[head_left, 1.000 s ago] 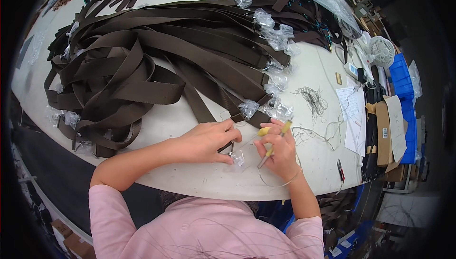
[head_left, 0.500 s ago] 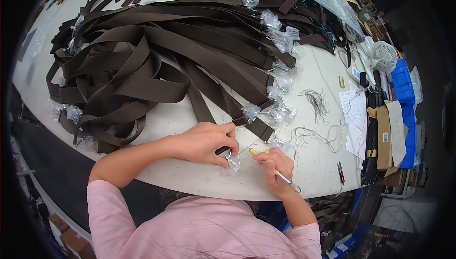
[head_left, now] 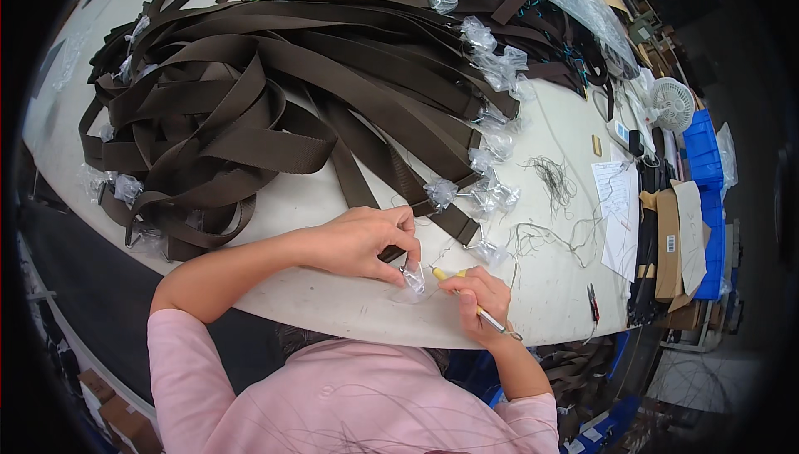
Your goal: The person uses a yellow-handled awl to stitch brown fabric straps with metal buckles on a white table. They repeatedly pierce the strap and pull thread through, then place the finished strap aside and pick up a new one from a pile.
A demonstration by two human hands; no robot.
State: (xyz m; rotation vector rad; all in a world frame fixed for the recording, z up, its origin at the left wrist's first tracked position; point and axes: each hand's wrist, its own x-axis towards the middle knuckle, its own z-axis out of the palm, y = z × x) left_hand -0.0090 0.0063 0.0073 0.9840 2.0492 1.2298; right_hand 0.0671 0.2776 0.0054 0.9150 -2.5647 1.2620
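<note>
My left hand [head_left: 370, 242] pinches the end of a dark brown webbing strap [head_left: 389, 254] at the table's near edge. A metal fitting wrapped in clear plastic [head_left: 414, 277] sits at that end, right under my fingertips. My right hand [head_left: 483, 304] is closed around a slim tool [head_left: 489, 318] with yellow and silver parts, its kind unclear, a small loop at its rear. Its yellow front end points at the wrapped fitting, a short way to the right of it. A loose dark thread lies close to the tip.
A big pile of brown straps [head_left: 225, 113] fills the left and middle table, several ends plastic-wrapped. Loose threads [head_left: 553, 183] lie to the right, with paper sheets [head_left: 614, 213], small red-and-black snips [head_left: 593, 302] and a white fan [head_left: 671, 104]. Blue bins [head_left: 706, 154] stand beyond.
My right hand and its tool have shifted slightly left and down, nearer the wrapped fitting. My left hand keeps its pinch on the strap end, moved only slightly.
</note>
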